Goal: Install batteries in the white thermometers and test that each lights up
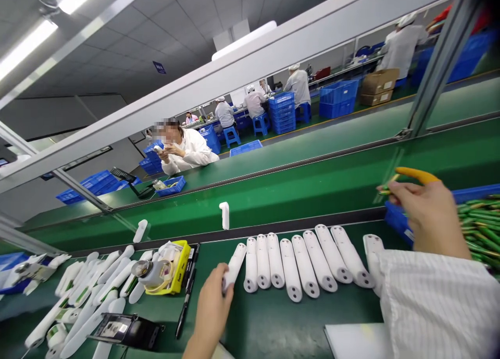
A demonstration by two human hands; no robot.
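Observation:
My left hand [213, 301] is closed around the lower end of a slim white plastic housing [236, 260], at the left end of a row of similar white housings [291, 268] on the green bench. My right hand [429, 218], with an orange-yellow finger cot [417, 175] on one finger, pinches a narrow green-and-yellow circuit board strip [386, 191], partly hidden by the fingers. It is raised over the edge of a blue bin [402, 223] heaped with green strips [482, 223]. My right sleeve partly covers the housing [373, 244] at the row's right end.
Left of the row stand a yellow tray [183, 268] with a pump bottle, a black pen [185, 301], a black device [128, 330] and many loose white housings [89, 281]. Beyond runs a green conveyor belt [273, 192] carrying white parts. A co-worker [191, 150] sits across it.

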